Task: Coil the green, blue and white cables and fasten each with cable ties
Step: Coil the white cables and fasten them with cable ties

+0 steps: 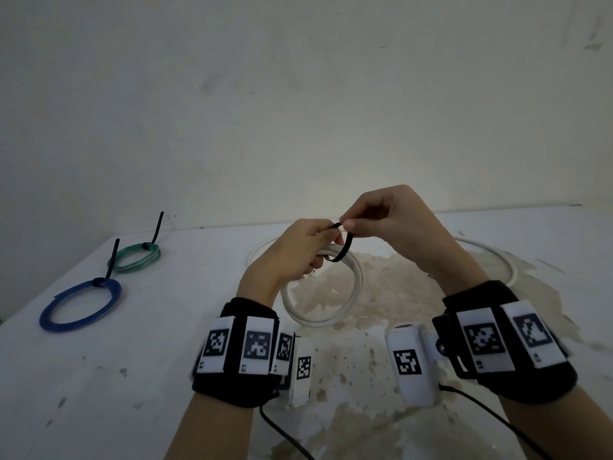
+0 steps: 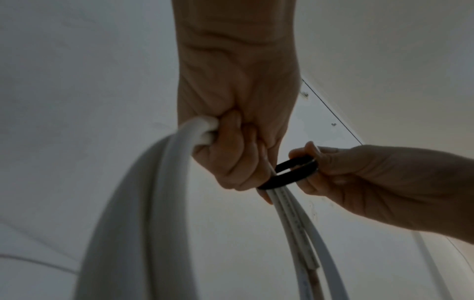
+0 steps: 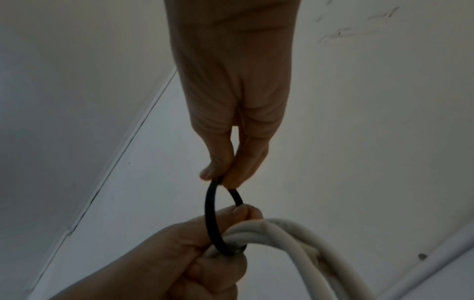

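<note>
two coils already tied; i note the white cable coil [image 1: 323, 287] bunched in my left hand [image 1: 292, 254], above the table [image 1: 132, 360]. black cable tie [image 3: 212, 219] loops round its strands, ends rising into my right hand [image 1: 394, 224] pinch directly above.

white cable [image 1: 323, 290] | black tie [image 1: 343, 250] | blue coil [image 1: 79, 305] | green coil [image 1: 136, 258]

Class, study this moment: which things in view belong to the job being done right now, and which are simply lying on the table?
In use:
white cable coil, in the left hand grip
black cable tie, looped round the coil, pinched by the right hand

Lying about:
green coil, already tied
blue coil, already tied
loose white cable on the table
</note>
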